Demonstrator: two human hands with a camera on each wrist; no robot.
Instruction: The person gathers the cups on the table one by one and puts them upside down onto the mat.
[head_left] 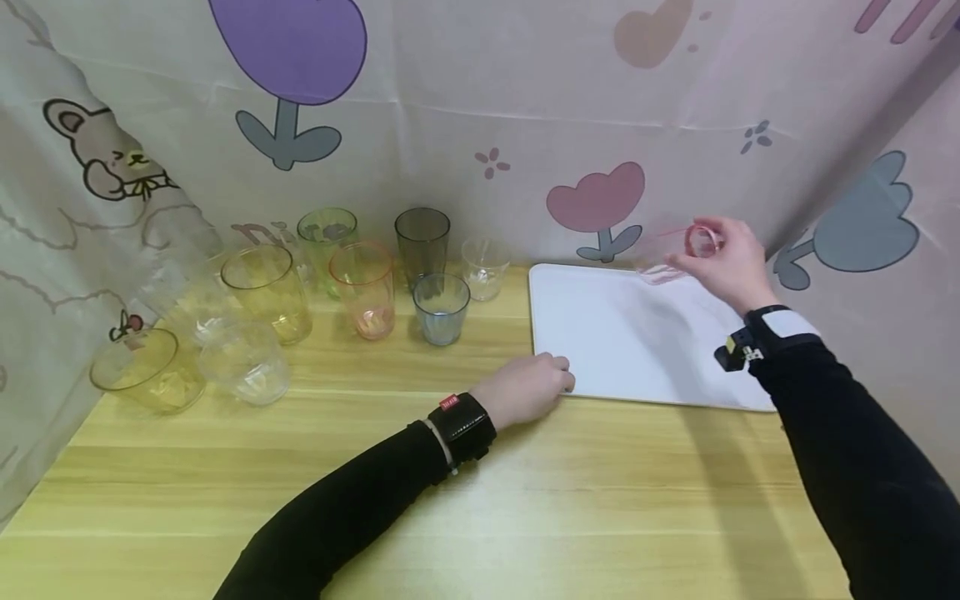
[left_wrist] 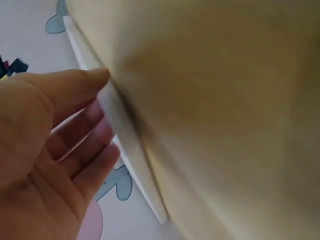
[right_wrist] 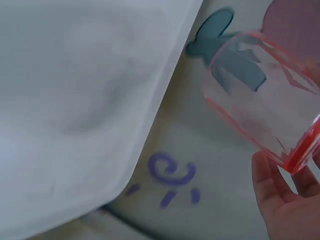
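Observation:
My left hand point(head_left: 525, 389) is at the near left corner of a white tray point(head_left: 600, 333). In the left wrist view, its thumb and fingers hold the tray's rim point(left_wrist: 122, 125) from either side. Above the tray's far right part, my right hand point(head_left: 731, 262) grips a clear pink-tinted glass point(head_left: 703, 242) by its thick red base. The glass lies tipped on its side in the air, its mouth facing left. The right wrist view shows the same glass point(right_wrist: 260, 95) apart from the tray, with fingers point(right_wrist: 265, 175) around the base.
Left of the tray stand several glasses: a blue-grey one point(head_left: 441, 312), a dark one point(head_left: 423, 246), a pink one point(head_left: 365, 287), a green one point(head_left: 327, 237), a yellow one point(head_left: 270, 292) and clear ones point(head_left: 243, 362). A printed curtain point(head_left: 450, 100) hangs behind the wooden table point(head_left: 562, 500).

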